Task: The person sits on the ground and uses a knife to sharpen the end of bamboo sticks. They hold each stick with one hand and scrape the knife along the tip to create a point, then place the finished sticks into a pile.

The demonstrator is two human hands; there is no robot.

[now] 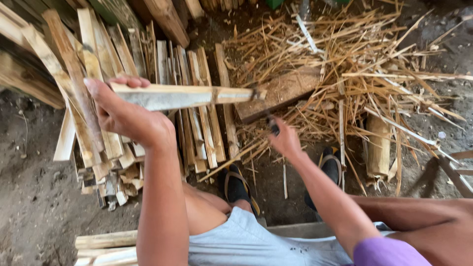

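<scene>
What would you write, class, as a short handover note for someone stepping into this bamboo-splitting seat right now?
Left hand: gripping one end of a bamboo slat, held level with its far end over the wooden chopping block.
Right hand: closed on a dark tool handle, with the blade near the slat's far end; the blade is blurred.
Done: a stack of split slats lies left of the block, and thin shavings lie heaped around it.
Left: the held slat looks uncut; a short bamboo section lies right of the feet.
</scene>
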